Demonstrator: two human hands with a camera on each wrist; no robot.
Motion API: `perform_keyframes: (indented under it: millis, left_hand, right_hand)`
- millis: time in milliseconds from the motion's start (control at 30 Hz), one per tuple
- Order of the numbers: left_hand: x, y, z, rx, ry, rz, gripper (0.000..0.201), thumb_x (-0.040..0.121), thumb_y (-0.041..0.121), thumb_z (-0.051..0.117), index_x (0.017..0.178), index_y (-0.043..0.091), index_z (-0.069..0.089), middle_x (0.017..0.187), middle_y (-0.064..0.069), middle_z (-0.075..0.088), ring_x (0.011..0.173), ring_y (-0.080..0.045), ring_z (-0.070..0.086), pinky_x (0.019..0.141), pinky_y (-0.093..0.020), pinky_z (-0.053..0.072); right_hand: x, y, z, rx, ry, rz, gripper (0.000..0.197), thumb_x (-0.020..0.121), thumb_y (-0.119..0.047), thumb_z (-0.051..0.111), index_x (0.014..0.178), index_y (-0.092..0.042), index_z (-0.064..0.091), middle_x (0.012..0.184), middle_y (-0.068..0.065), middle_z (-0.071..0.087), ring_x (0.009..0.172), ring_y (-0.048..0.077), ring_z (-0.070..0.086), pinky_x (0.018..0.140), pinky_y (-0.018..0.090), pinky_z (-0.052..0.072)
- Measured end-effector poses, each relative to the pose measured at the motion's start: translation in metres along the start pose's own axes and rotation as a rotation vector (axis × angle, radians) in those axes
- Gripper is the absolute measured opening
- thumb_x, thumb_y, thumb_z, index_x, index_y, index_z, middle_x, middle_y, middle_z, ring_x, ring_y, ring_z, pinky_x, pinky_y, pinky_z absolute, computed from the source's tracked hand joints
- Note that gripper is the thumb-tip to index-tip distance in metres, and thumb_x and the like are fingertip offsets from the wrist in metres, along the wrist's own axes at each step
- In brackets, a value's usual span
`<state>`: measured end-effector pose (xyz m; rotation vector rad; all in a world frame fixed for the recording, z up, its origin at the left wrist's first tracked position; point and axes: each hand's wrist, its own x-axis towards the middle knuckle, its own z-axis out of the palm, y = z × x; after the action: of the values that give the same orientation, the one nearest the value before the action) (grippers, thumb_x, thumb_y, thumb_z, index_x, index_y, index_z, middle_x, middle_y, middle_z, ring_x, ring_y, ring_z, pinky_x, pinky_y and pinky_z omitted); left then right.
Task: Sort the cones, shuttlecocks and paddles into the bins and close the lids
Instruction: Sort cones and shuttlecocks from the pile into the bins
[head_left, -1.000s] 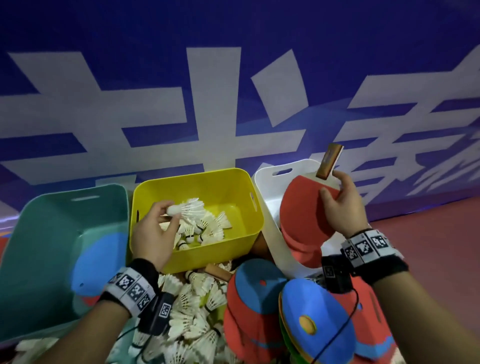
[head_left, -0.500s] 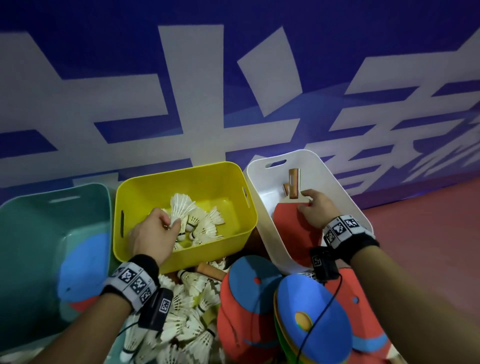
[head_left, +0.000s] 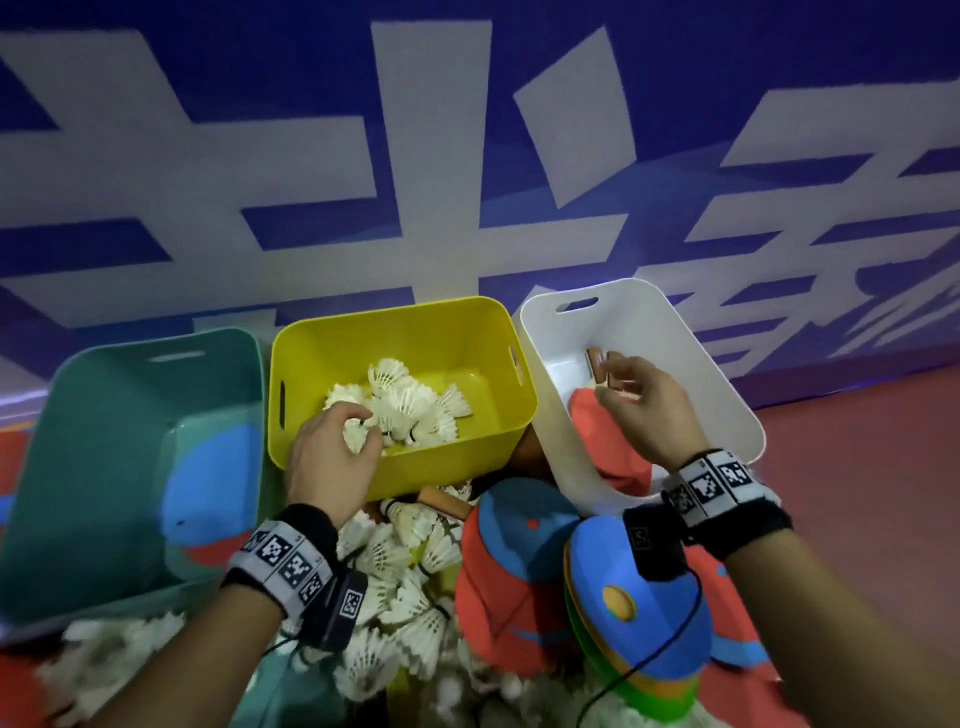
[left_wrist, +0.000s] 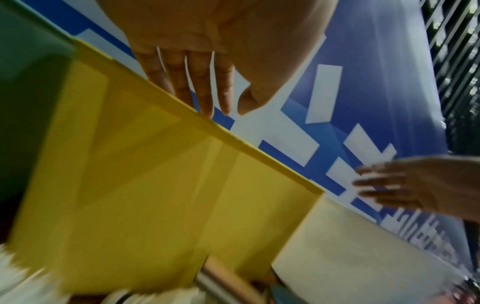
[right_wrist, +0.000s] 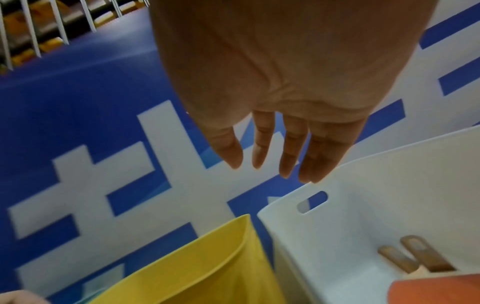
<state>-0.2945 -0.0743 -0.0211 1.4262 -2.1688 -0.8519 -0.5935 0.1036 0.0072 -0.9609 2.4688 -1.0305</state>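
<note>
filling the yellow bin (head_left: 498, 332), white feathered shuttlecocks (head_left: 410, 405) (both hands loose, empty).

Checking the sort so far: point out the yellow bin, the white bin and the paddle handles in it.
yellow bin (head_left: 467, 317): head view, far rim.
white bin (head_left: 691, 338): head view, right wall.
paddle handles (right_wrist: 426, 257): right wrist view, the longer handle's wooden face.

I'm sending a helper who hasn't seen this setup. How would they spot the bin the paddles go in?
Three open bins stand in a row against the blue wall. The paddle bin is the white bin at the right end, beside the yellow bin. It alone holds red paddles with wooden handles, not shuttlecocks.
</note>
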Motion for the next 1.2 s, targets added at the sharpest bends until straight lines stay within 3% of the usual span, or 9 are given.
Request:
perform_keyframes:
  millis: [200, 367, 467, 567, 667, 800, 967, 1133, 1200]
  left_hand:
    - [-0.091, -0.031, -0.004, 0.03, 0.055, 0.142, 0.013, 0.089, 0.016, 0.068, 0.101, 0.02, 0.064, 0.101, 0.008, 0.061, 0.097, -0.012, 0.052, 0.08, -0.031, 0.041]
    - [-0.151, -0.058, 0.016, 0.032, -0.168, 0.035, 0.012, 0.091, 0.022, 0.065, 0.1, 0.028, 0.061, 0.094, 0.016, 0.062, 0.088, -0.007, 0.059, 0.072, -0.029, 0.047]
    - [-0.171, -0.066, 0.038, 0.008, -0.346, 0.015, 0.008, 0.091, 0.028, 0.063, 0.098, 0.032, 0.06, 0.089, 0.018, 0.067, 0.079, -0.005, 0.065, 0.071, -0.033, 0.057]
    - [-0.172, -0.058, 0.06, 0.055, -0.361, 0.016, 0.01, 0.09, 0.036, 0.061, 0.1, 0.036, 0.059, 0.091, 0.018, 0.068, 0.08, -0.006, 0.065, 0.07, -0.033, 0.057]
    - [-0.163, -0.039, 0.076, 0.158, -0.395, 0.023, 0.019, 0.093, 0.041, 0.059, 0.111, 0.035, 0.058, 0.099, 0.017, 0.069, 0.085, -0.006, 0.063, 0.07, -0.027, 0.053]
    - [-0.152, -0.02, 0.091, 0.156, -0.445, -0.099, 0.03, 0.091, 0.048, 0.062, 0.114, 0.033, 0.049, 0.087, 0.008, 0.07, 0.071, -0.013, 0.066, 0.06, -0.033, 0.058]
    - [-0.146, -0.015, 0.095, 0.04, -0.413, -0.207, 0.033, 0.088, 0.035, 0.072, 0.112, 0.03, 0.05, 0.08, 0.014, 0.063, 0.075, -0.012, 0.065, 0.068, -0.032, 0.057]
    - [-0.148, -0.021, 0.092, -0.142, -0.375, -0.255, 0.032, 0.084, 0.023, 0.078, 0.112, 0.026, 0.062, 0.084, 0.009, 0.068, 0.078, -0.01, 0.067, 0.078, -0.037, 0.059]
    - [-0.15, -0.022, 0.089, -0.185, -0.359, -0.282, 0.028, 0.085, 0.023, 0.077, 0.111, 0.024, 0.066, 0.086, 0.008, 0.069, 0.08, -0.01, 0.067, 0.08, -0.037, 0.059]
  right_hand:
    - [-0.085, -0.029, 0.033, 0.239, -0.062, -0.203, 0.013, 0.091, -0.013, 0.067, 0.099, -0.022, 0.069, 0.097, -0.009, 0.071, 0.09, 0.011, 0.068, 0.073, 0.026, 0.056]
    - [-0.139, -0.004, 0.066, 0.118, -0.207, -0.171, 0.015, 0.084, -0.034, 0.06, 0.095, -0.026, 0.068, 0.087, -0.01, 0.071, 0.079, 0.006, 0.068, 0.072, 0.036, 0.056]
    - [-0.163, 0.022, 0.072, -0.175, -0.242, -0.13, 0.043, 0.078, -0.048, 0.054, 0.11, -0.022, 0.068, 0.102, 0.001, 0.068, 0.093, 0.021, 0.066, 0.08, 0.039, 0.054]
    - [-0.182, 0.04, 0.072, -0.402, -0.355, -0.016, 0.058, 0.082, -0.046, 0.061, 0.133, -0.019, 0.053, 0.119, 0.014, 0.059, 0.109, 0.037, 0.058, 0.082, 0.044, 0.051]
    - [-0.191, 0.046, 0.073, -0.476, -0.411, 0.087, 0.062, 0.092, -0.045, 0.057, 0.145, -0.024, 0.034, 0.115, 0.015, 0.064, 0.104, 0.036, 0.062, 0.071, 0.039, 0.045]
    - [-0.194, 0.048, 0.077, -0.532, -0.424, 0.14, 0.061, 0.1, -0.038, 0.044, 0.154, -0.026, 0.018, 0.112, 0.013, 0.069, 0.1, 0.034, 0.065, 0.066, 0.036, 0.04]
    - [-0.194, 0.053, 0.076, -0.476, -0.313, 0.112, 0.044, 0.099, -0.038, 0.047, 0.142, -0.032, 0.045, 0.115, 0.005, 0.071, 0.104, 0.03, 0.066, 0.075, 0.038, 0.054]
    - [-0.196, 0.046, 0.072, -0.337, -0.176, -0.01, 0.02, 0.096, -0.042, 0.053, 0.102, -0.029, 0.066, 0.082, 0.002, 0.071, 0.079, 0.03, 0.066, 0.057, 0.035, 0.048]
    - [-0.194, 0.041, 0.07, -0.295, -0.13, -0.043, 0.018, 0.096, -0.039, 0.054, 0.101, -0.029, 0.068, 0.079, 0.002, 0.07, 0.074, 0.029, 0.065, 0.057, 0.036, 0.05]
